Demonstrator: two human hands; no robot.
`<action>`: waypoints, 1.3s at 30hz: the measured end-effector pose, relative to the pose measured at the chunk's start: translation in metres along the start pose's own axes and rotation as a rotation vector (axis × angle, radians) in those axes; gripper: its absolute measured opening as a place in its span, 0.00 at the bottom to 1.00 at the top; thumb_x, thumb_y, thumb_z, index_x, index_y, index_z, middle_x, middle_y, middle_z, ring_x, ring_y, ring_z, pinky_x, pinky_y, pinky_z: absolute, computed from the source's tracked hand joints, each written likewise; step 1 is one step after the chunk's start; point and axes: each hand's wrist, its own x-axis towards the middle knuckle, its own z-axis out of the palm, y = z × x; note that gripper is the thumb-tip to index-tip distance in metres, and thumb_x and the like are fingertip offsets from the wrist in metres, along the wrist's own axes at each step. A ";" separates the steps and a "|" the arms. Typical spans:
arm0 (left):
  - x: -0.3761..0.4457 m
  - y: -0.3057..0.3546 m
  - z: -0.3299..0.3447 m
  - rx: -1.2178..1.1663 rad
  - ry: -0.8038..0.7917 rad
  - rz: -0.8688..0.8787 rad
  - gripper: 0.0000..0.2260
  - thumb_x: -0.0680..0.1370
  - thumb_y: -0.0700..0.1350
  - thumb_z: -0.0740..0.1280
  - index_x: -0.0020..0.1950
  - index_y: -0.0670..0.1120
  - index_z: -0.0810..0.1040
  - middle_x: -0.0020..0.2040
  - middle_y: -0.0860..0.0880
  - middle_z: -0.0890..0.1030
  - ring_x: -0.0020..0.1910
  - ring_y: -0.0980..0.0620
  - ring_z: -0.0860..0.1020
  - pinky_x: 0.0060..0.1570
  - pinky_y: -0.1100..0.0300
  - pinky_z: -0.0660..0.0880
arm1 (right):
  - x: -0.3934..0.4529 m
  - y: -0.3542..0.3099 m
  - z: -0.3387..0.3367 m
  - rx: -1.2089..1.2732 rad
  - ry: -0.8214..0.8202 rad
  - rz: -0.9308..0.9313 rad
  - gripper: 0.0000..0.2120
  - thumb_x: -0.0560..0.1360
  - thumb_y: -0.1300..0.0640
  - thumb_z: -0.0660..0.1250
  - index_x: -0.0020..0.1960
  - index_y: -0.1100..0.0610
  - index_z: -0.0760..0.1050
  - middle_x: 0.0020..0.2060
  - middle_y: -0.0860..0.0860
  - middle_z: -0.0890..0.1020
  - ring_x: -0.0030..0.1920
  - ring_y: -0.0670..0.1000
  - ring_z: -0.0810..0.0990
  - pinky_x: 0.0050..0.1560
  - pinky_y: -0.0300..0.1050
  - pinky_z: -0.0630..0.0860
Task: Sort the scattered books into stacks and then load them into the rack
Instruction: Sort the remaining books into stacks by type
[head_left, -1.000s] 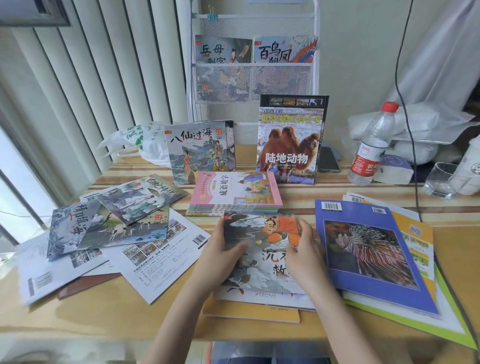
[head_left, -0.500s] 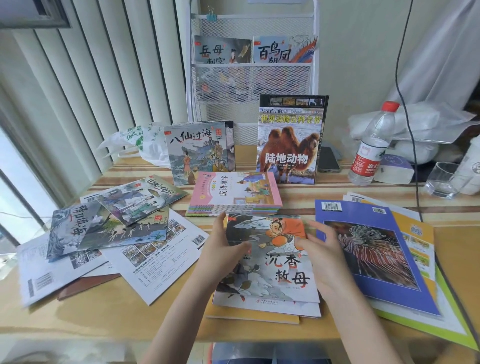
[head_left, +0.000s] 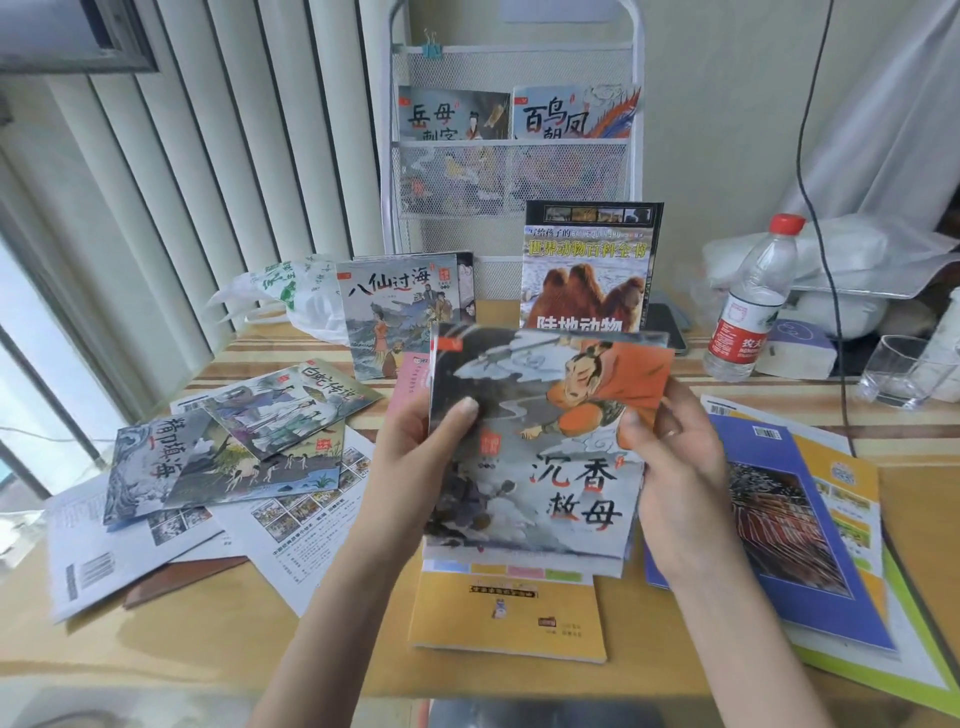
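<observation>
A small stack of picture books (head_left: 540, 447), topped by a grey cover with an orange-clad figure, is lifted off the table and tilted toward me. My left hand (head_left: 415, 452) grips its left edge, thumb on the cover. My right hand (head_left: 675, 457) grips its right edge. Under it a yellow book (head_left: 509, 618) lies flat. The white mesh rack (head_left: 514, 171) stands at the back, two books in its top pocket. Two books lean upright against its base: a sea-scene book (head_left: 400, 312) and a camel book (head_left: 587, 265).
Several thin books and leaflets (head_left: 234, 447) lie scattered at the left. A blue book on yellow and green ones (head_left: 789, 519) lies at the right. A water bottle (head_left: 753, 301), a glass (head_left: 898, 369) and a dangling black cable (head_left: 821, 218) are at the back right.
Both hands gathered the stack with the grey-and-orange book and raised it off the table toward me. The yellow book beneath is now uncovered, and the pink stack behind is mostly hidden.
</observation>
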 end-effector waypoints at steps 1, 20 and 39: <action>0.000 0.008 0.002 0.005 -0.013 0.073 0.06 0.78 0.40 0.63 0.52 0.44 0.78 0.45 0.49 0.85 0.43 0.50 0.83 0.40 0.59 0.79 | 0.005 -0.005 0.003 0.004 -0.031 -0.024 0.20 0.67 0.55 0.71 0.58 0.55 0.76 0.51 0.51 0.82 0.57 0.53 0.77 0.65 0.54 0.68; 0.099 0.004 -0.041 0.220 0.314 0.338 0.08 0.77 0.40 0.67 0.53 0.51 0.73 0.47 0.53 0.80 0.43 0.62 0.79 0.43 0.66 0.76 | 0.122 0.031 0.099 -0.398 -0.169 -0.230 0.05 0.78 0.57 0.62 0.54 0.56 0.70 0.44 0.41 0.76 0.42 0.27 0.74 0.46 0.22 0.66; 0.243 -0.086 -0.127 1.176 0.514 0.257 0.37 0.74 0.67 0.44 0.55 0.35 0.71 0.50 0.35 0.70 0.50 0.38 0.69 0.52 0.46 0.65 | 0.257 0.138 0.121 -1.337 -0.186 -0.428 0.24 0.78 0.41 0.54 0.52 0.62 0.74 0.54 0.55 0.77 0.49 0.58 0.78 0.38 0.44 0.65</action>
